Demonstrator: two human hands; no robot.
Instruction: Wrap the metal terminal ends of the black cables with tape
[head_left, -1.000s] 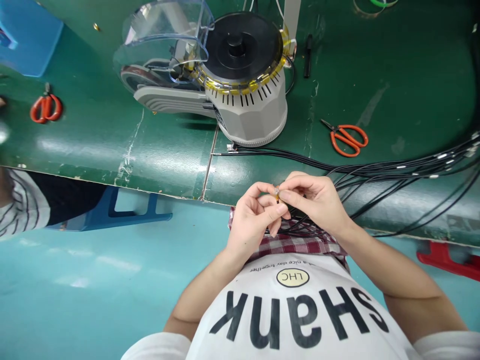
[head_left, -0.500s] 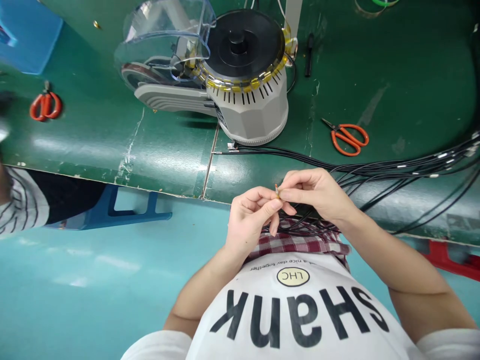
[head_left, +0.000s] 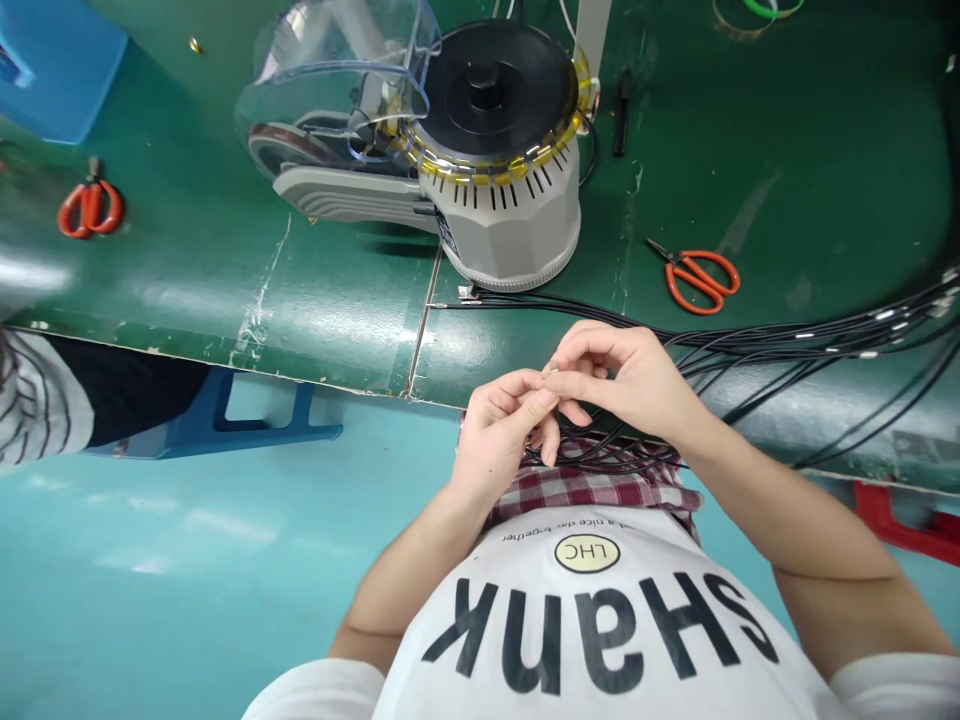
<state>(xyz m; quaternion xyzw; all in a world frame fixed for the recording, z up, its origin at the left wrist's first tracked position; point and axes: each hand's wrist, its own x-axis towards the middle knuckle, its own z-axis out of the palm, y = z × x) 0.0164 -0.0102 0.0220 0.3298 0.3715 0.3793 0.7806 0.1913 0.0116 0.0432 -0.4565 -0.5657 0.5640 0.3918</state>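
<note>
My left hand (head_left: 499,440) and my right hand (head_left: 622,380) meet in front of my body, just below the edge of a green workbench (head_left: 337,330). Between their fingertips is a tiny metal fitting (head_left: 551,371), mostly hidden, so its exact shape cannot be made out. A bundle of black cables (head_left: 787,345) runs from the bench top to my lap, passing beneath both hands. Checked fabric (head_left: 592,490) lies under the cables.
A grey tape dispenser (head_left: 495,150) with a clear cover stands on the bench. Orange scissors (head_left: 701,282) lie to its right, and another pair (head_left: 90,210) lies far left. A co-worker's striped sleeve (head_left: 37,400), blue stool (head_left: 225,430) and red stool (head_left: 892,525) are below the bench edge.
My hands have shifted slightly upward and closed in around the fitting, so less of it shows. The bench view has drifted slightly with my head.
</note>
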